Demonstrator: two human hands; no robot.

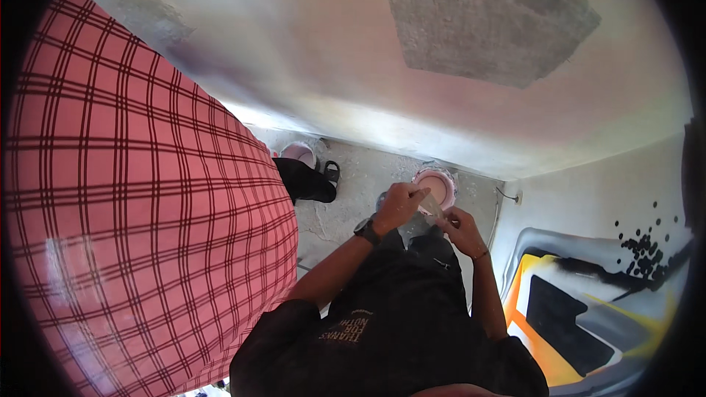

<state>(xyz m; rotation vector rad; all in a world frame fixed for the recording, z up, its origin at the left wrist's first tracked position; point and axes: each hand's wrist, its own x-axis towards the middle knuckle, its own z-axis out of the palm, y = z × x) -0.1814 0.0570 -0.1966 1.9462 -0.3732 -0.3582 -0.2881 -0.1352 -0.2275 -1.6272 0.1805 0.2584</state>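
Note:
Both hands meet in front of me, over the near side of a pink bucket [435, 185]. A pale, flat putty knife [432, 206] slants between them, wide toward the left hand and narrowing toward the right. My left hand [399, 204], with a dark watch at its wrist, pinches the wide blade. Closed fingers of my right hand [462, 231] grip the narrow end, and they hide the handle. Pale pink material shows inside the bucket, which stands on the floor by the wall.
Close on my left, a person's pink checked garment [147, 198] fills much of the view. That person's dark leg and sandal [332, 171] show beside a second bucket [298, 153]. Ahead rises a wall with a grey patch [493, 22]; a painted wall [570, 309] stands at right.

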